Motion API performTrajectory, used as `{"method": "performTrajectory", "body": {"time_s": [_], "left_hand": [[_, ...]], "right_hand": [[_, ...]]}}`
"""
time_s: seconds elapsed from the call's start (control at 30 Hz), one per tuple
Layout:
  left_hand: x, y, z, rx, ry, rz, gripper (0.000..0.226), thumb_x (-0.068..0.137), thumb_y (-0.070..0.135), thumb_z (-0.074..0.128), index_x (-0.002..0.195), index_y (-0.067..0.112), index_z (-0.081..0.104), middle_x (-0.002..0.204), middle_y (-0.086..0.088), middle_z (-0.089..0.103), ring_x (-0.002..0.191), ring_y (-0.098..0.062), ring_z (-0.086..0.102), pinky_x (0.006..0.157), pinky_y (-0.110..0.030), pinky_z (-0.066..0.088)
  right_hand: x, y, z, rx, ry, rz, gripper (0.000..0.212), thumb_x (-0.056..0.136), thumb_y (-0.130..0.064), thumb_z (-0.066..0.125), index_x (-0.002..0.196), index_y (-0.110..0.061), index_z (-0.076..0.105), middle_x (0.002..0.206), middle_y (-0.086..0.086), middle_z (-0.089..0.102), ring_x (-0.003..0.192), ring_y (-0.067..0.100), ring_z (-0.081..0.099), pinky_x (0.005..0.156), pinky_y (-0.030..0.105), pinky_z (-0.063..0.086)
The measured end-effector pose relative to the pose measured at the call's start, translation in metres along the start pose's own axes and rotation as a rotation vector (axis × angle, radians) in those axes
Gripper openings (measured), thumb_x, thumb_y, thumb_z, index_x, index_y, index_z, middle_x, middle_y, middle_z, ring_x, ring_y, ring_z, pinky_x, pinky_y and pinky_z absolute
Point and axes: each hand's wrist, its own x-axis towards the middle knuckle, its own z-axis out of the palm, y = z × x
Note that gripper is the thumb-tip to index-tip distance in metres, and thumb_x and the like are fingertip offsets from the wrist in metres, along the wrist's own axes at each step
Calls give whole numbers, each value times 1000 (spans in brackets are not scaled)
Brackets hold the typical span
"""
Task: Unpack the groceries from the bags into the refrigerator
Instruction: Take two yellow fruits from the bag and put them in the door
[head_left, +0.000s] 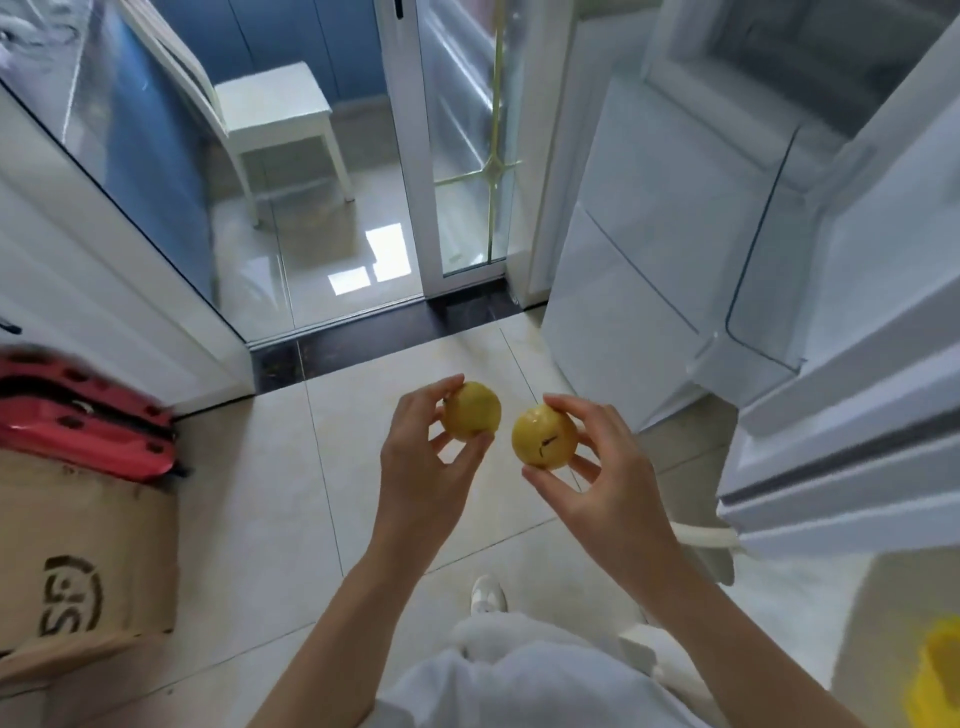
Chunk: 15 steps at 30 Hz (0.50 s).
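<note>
My left hand (423, 467) grips a round yellow fruit (472, 410) with its fingertips. A second yellow fruit (543, 436), showing a dark stem, is held by my right hand (608, 467). Both fruits hang side by side above the tiled floor, a small gap between them. The white refrigerator (675, 218) stands to the right with its door (857, 332) swung open toward me; its pale lower drawers face me. A yellow bag (935, 675) shows at the bottom right corner.
A brown cardboard box (88, 561) sits on the floor at the left, with red plastic items (83, 421) behind it. Ahead is a glass sliding door (467, 156) and a white chair (270, 109) beyond it. My white-clad leg and shoe (488, 595) are below.
</note>
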Motion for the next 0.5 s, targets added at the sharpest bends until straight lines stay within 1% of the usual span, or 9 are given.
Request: {"method": "performTrajectory", "body": {"time_s": [0.07,0.13,0.2,0.3,0.37,0.43,0.5], "left_hand": [[31,2,5,0,-10,25,57,76,12,79,127,19,54,124,0,56,107,-13,57,80,-6,49],[60,4,11,-20,-31,47,56,76,11,79,126,20,54,122,1,56,105,-11,58,79,-6,49],[86,8,18,-52,-61,72,55,77,11,79,125,20,55,121,1,57,104,-8,59,78,-8,50],[125,15,30,-92,-120,102,53,77,12,78,124,20,56,119,-1,57,106,-13,61,80,-14,53],[153,21,40,-124,-168,112,53,77,12,78,123,23,55,119,0,57,106,-12,61,81,-16,54],[183,27,49,-153,-221,133,53,77,11,78,121,30,55,119,3,58,105,-6,60,79,-13,52],[213,34,57,-179,-284,161,55,77,11,79,114,41,53,118,5,58,104,-2,59,76,-9,50]], "right_hand": [[27,-3,-2,-22,22,-29,62,74,-23,80,125,-34,48,119,-28,45,113,3,53,88,10,48],[52,-5,-4,-39,60,-40,61,74,-26,79,127,-30,49,120,-22,48,114,8,54,90,14,49],[74,-7,-7,-60,111,-52,61,75,-26,79,128,-29,49,123,-16,49,114,7,53,89,12,48],[107,-11,-14,-83,179,-39,62,75,-22,80,128,-29,49,124,-15,47,115,2,49,86,6,45],[128,-16,-20,-111,238,-21,62,75,-23,79,129,-28,49,124,-15,47,114,0,49,86,5,44],[149,-20,-26,-132,329,-18,61,75,-23,79,128,-26,50,124,-15,48,114,2,51,87,9,47],[170,-24,-31,-126,434,-19,59,74,-20,80,126,-23,53,123,-13,51,114,6,53,87,17,52]]}}
